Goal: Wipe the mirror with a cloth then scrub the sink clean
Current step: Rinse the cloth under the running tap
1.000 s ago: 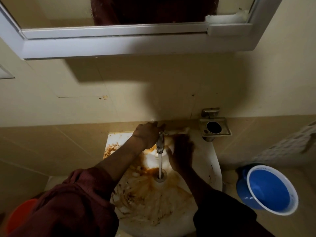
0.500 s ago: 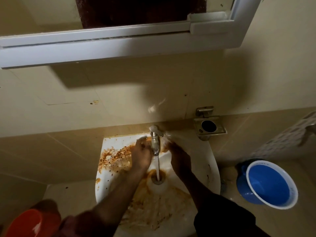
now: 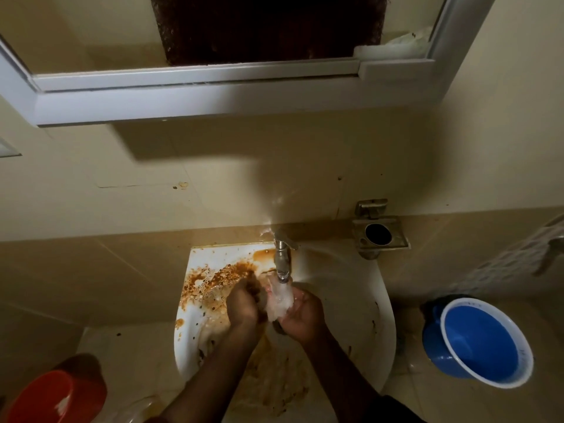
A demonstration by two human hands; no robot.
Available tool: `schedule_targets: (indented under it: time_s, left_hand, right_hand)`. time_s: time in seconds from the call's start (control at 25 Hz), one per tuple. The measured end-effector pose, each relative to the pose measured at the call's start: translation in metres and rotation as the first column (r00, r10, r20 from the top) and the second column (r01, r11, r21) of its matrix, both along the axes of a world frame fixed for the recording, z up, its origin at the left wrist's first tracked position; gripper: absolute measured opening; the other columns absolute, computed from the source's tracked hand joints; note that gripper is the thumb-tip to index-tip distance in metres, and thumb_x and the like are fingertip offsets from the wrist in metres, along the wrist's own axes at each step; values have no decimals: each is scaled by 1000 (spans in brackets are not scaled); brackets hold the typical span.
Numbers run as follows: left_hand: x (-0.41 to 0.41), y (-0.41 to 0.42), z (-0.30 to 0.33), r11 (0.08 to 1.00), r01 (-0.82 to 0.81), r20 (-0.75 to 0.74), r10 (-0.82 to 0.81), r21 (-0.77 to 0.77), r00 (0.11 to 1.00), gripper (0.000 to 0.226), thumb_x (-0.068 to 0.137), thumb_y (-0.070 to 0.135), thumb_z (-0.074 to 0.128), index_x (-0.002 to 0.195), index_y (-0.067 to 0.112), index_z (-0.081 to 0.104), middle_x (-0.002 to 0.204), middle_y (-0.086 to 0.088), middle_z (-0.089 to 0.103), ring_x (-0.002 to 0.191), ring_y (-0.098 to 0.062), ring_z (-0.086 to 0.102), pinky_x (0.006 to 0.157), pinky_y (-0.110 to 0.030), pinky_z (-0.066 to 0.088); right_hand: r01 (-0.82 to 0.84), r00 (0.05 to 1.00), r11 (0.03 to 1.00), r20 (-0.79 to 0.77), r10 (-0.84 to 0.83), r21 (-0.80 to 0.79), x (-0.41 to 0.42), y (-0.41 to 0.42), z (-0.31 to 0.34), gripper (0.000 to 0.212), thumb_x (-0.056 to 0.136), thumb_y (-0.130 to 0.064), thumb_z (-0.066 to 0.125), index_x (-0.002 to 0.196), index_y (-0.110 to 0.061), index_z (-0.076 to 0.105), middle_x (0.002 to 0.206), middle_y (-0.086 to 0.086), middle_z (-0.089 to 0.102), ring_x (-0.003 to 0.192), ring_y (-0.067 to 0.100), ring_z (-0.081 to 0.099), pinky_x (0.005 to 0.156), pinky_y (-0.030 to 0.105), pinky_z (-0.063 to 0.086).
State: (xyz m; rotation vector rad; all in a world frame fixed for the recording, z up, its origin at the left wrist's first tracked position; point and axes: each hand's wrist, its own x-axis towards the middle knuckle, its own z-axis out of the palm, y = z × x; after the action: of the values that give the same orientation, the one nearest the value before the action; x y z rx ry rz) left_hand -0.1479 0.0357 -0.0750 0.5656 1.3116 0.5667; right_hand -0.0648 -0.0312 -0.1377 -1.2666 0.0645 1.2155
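Observation:
The white sink (image 3: 381, 303) is smeared with brown stains (image 3: 213, 280) on its left rim and down its bowl. Water runs from the metal tap (image 3: 282, 257) onto my hands, which meet just below the spout. My left hand (image 3: 242, 303) is curled, its fingers pressed toward the right palm. My right hand (image 3: 302, 312) is cupped palm up, and the stream splashes white over it. I see no cloth in either hand. A white cloth (image 3: 393, 45) lies on the ledge at the lower right corner of the mirror (image 3: 91, 35).
A metal soap holder (image 3: 380, 236) is fixed to the wall right of the tap. A blue bucket (image 3: 479, 340) stands on the floor to the right, a red bucket (image 3: 52, 398) at the lower left. The mirror's white frame (image 3: 195, 96) juts out overhead.
My left hand left the tap handle and came down beside the spout. Both hands now meet under the running water, where before they were apart.

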Motion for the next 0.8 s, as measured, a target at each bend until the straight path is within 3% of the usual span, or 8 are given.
schedule_targets:
  time_s: [0.12, 0.2, 0.24, 0.36, 0.44, 0.52, 0.68, 0.8]
  left_hand:
    - [-5, -4, -17, 984, 92, 35, -87, -154, 996, 42, 97, 48, 40, 82, 14, 59, 72, -4, 50, 59, -20, 42, 56, -30, 34]
    - [-2, -6, -30, 962, 116, 205, -66, -247, 977, 51, 94, 58, 37, 87, 13, 60, 71, -5, 52, 62, -21, 45, 61, -31, 38]
    - [1, -7, -32, 956, 93, 269, -16, -277, 963, 53, 94, 58, 38, 94, 10, 61, 75, -8, 58, 68, -24, 53, 67, -34, 44]
    - [8, -16, -32, 942, 32, 353, 94, -335, 931, 57, 96, 54, 40, 112, 1, 56, 98, -24, 68, 96, -36, 65, 82, -42, 50]
    - [10, -19, -32, 927, 16, 367, 132, -374, 921, 62, 95, 56, 40, 119, 0, 52, 109, -30, 66, 107, -40, 63, 88, -45, 49]
    - [11, -20, -35, 925, 11, 354, 134, -379, 926, 67, 95, 59, 38, 124, 0, 50, 115, -30, 64, 111, -41, 62, 92, -45, 48]
    - [9, -20, -47, 938, 14, 334, 110, -348, 936, 75, 94, 63, 33, 129, 0, 51, 106, -24, 66, 96, -35, 64, 90, -40, 46]
    - [8, -13, -53, 943, 75, 356, 48, -323, 933, 75, 92, 65, 36, 129, 1, 52, 121, -28, 64, 115, -40, 61, 108, -46, 39]
  right_hand:
    - [-39, 999, 994, 16, 41, -101, 12, -3, -1, 41, 96, -6, 42, 134, 3, 54, 142, 25, 49, 127, 40, 50, 76, 36, 47]
    - [-84, 965, 992, 242, 104, -89, 26, -5, 1, 25, 88, -11, 59, 107, -13, 75, 114, 11, 72, 112, 34, 62, 80, 28, 51]
    - [-2, 860, 981, 500, 100, -194, 35, -9, -5, 22, 83, -12, 65, 103, -11, 76, 107, 11, 74, 105, 33, 66, 81, 25, 49]
    - [245, 624, 950, 781, -3, -191, 65, -10, -10, 31, 97, -5, 50, 126, 1, 60, 127, 21, 63, 114, 30, 60, 94, 30, 46]
    - [275, 322, 921, 929, 181, -275, 78, -8, -26, 45, 103, -20, 37, 147, -8, 41, 149, 14, 46, 136, 26, 44, 116, 40, 30]
    - [217, -39, 837, 853, 521, -502, 77, -8, -48, 61, 101, -39, 25, 156, -12, 17, 162, 13, 21, 149, 30, 20, 121, 47, 9]
    - [-42, -291, 770, 745, 600, -637, 54, 5, -44, 72, 97, -43, 30, 157, -19, -1, 165, 10, 3, 152, 31, 0, 120, 56, 11]
    - [-95, -426, 746, 704, 568, -660, 87, -4, -38, 79, 97, -46, 39, 155, -28, -10, 166, 0, -7, 152, 22, -8, 123, 49, 7]
